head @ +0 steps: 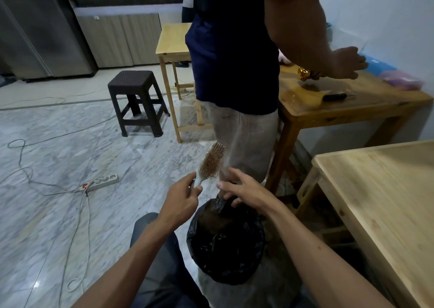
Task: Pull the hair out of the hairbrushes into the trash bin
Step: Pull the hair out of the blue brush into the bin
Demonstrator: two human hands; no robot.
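Marble floor (pixel 70 143) open leftward | left hand (pixel 180 199) grips hairbrush (pixel 210 164) | right hand (pixel 244 189) spread over bin (pixel 225 244) rim

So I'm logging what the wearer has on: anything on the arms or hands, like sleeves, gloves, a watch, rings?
Both forearms are bare as far as the picture shows; no sleeve reaches into view. The left hand and right hand wear no gloves, and I see no watch, bracelet or ring on either. The gold watch in view is on the wrist of another person standing by the table, not the wearer.
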